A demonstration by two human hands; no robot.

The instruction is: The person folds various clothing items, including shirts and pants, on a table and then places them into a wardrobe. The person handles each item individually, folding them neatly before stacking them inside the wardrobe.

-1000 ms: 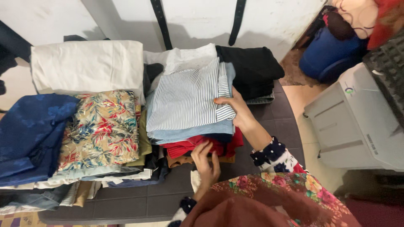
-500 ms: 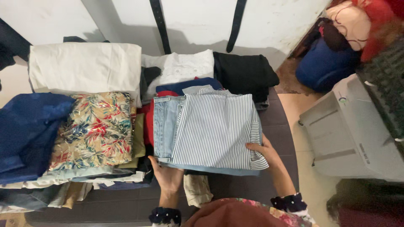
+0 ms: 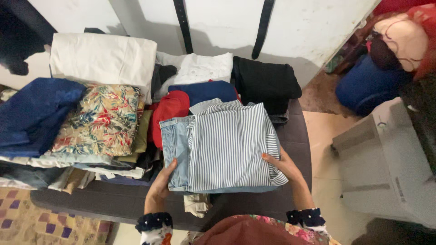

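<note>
Floral folded cloth point(image 3: 102, 120), black garment pile point(image 3: 265, 84), grey printer point(image 3: 386, 163)

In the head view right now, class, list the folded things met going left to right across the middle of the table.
Blue garment → floral-print fabric → red garment → striped shirt on light denim, held by left hand and right hand.

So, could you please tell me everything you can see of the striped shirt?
The striped shirt is folded into a rough rectangle, thin blue and white stripes, light woven cloth by its look. It lies flat on folded pale blue jeans, whose edge shows at its left. The left hand supports the jeans' near left corner; the right hand grips the shirt's right edge.
</note>
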